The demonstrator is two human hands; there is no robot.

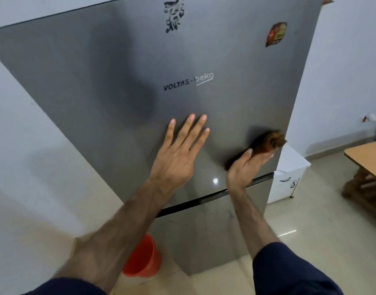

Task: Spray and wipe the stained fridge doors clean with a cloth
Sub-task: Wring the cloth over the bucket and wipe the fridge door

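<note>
Head cam: our left hand point(178, 156) lies flat on upper fridge door point(119, 86), fingers spread. Right hand point(246, 167), at 3 o'clock, presses brown cloth point(268, 141) w/ straight fingers onto door.

Your left hand point(178, 154) lies flat with its fingers spread and straight, arm stretched forward, while your right hand point(247, 165) turns edge-on, fingers reaching up and out, both forearms bare below pushed-up dark sleeves.
</note>
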